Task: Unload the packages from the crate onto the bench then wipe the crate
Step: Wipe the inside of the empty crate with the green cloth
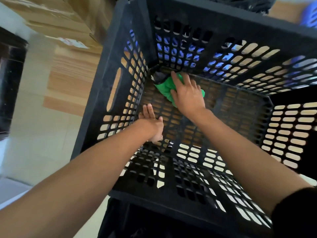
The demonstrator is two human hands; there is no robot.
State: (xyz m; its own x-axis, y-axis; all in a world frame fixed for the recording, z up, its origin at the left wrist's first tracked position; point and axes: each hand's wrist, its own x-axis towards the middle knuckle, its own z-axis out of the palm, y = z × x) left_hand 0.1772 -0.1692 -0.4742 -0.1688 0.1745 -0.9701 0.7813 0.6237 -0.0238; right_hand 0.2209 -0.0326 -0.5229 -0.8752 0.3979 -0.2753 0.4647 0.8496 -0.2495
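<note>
Head view looks straight down into a deep black slatted crate [223, 28], and both bare forearms reach in over its near rim. Nearest, against the crate's left wall close to the near-left corner of the floor, the left hand [151, 122] has its fingers straight and together, flat against the slats or just beside them; whether it actually presses the wall I cannot tell. It holds nothing and looks to be steadying the crate.

Farther in, the right hand [187, 93] lies palm down with fingers spread and nearly straight, pressing a bunched green cloth [165, 87] onto the crate floor. The cloth sits in the far-left corner of the floor, touching or nearly touching the two walls that meet there; a small dark grey patch shows at the very corner beside it, too unclear to name.

No packages are visible inside the crate, so the unloading step appears done and the wiping step is in hand, with the corner being worked now. The next move probably calls for dragging the cloth along the floor toward the right wall and near edge, keeping flat pressure so the fabric does not snag in the slots, then up the inner walls.

Beyond the crate's left wall lie pale flooring and wood-toned boards [72, 78], blurred. Blue shapes show through the far slats, unidentifiable.
</note>
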